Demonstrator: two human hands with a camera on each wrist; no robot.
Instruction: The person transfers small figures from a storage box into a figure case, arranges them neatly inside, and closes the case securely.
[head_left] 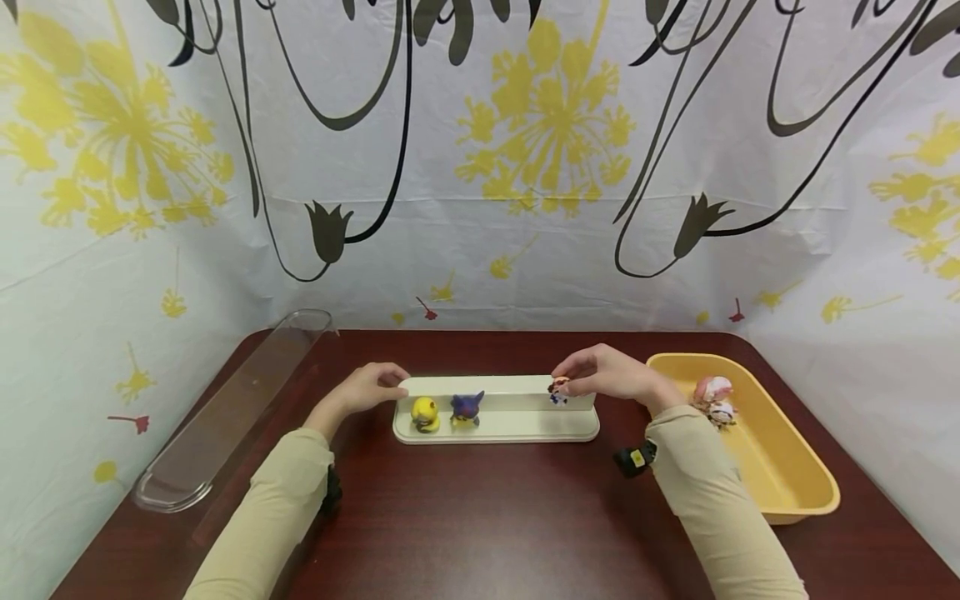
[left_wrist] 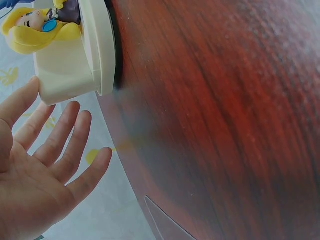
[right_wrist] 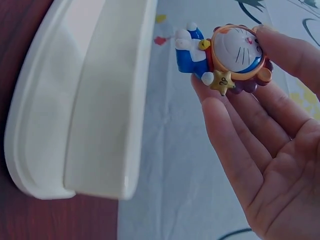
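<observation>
Doraemon figurine [right_wrist: 222, 56] pinched btwn fingers of R hand [head_left: 611, 375], held just clear of cream stepped stand [head_left: 521, 423], nr its R end. L hand [head_left: 369, 387] at other end, fingers loosely extended. Yellow-haired fig. [head_left: 425, 415] & purple fig. [head_left: 467, 407] on lower step, L side.

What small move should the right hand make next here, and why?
Probably lower the blue-and-white toy onto the right part of the white stand: the right hand holds it with its feet clear of the stand, while the yellow toy and the purple toy stand toward the left end.
</observation>
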